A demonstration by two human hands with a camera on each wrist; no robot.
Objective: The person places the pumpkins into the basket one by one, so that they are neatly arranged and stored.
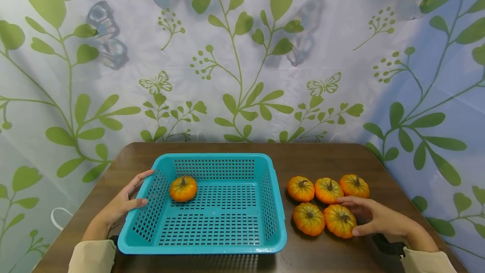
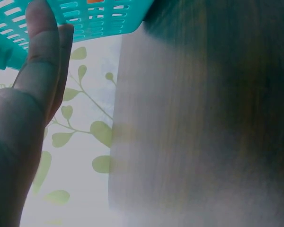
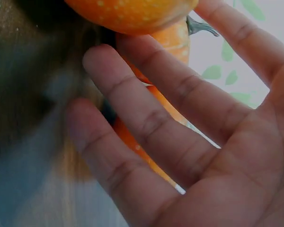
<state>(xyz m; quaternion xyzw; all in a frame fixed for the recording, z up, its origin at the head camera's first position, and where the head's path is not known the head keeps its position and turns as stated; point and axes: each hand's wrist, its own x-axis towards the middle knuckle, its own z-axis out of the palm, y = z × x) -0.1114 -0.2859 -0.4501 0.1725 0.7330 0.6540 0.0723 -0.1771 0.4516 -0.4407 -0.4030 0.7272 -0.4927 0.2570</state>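
Observation:
A small orange pumpkin (image 1: 183, 188) sits inside the turquoise plastic basket (image 1: 204, 250), near its left wall. My left hand (image 1: 122, 201) rests on the basket's left side, thumb over the rim; in the left wrist view its fingers reach straight up along the slotted wall. On the right, my right hand (image 1: 373, 218) is at the front right pumpkin (image 1: 339, 221) of a group, thumb by its near side and fingers by its far side. The right wrist view shows these fingers (image 3: 151, 118) spread and nearly straight, below an orange pumpkin (image 3: 132, 14).
Beside that pumpkin stand several others: a front left pumpkin (image 1: 308, 219) and a back row with a left pumpkin (image 1: 300, 188), a middle pumpkin (image 1: 329, 190) and a right pumpkin (image 1: 354, 186). The brown table (image 1: 322, 155) ends at a leaf-patterned curtain (image 1: 246, 75).

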